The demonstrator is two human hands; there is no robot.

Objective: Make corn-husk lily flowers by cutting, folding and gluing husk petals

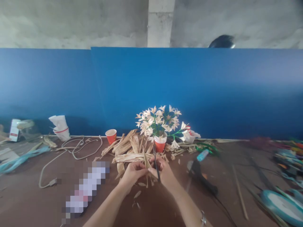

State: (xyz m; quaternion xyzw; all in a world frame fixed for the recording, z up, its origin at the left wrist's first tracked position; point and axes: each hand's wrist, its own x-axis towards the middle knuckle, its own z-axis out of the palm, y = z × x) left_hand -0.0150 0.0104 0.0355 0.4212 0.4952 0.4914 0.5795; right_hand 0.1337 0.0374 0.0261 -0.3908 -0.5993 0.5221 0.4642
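My left hand (134, 172) is closed on a pointed strip of dried corn husk (146, 160), pinched between thumb and fingers. My right hand (165, 172) meets it at the thumb tips. A slim dark tool (156, 164) stands upright in the right hand's fingers; its exact kind is hard to make out. Behind both hands lies a pile of dried corn husks (129, 146). Just past the right hand, an orange-red paper cup (160, 145) holds a bunch of cream husk flowers (157, 121) on green stems. Small husk scraps (137, 194) lie below the hands.
A black glue gun (203, 179) with a cord lies to the right, near a stick (240, 192) and a ribbon spool (282, 205). At left are a pixelated object (87, 187), a white cable (78, 154) and another paper cup (111, 136). A blue partition (151, 78) stands behind.
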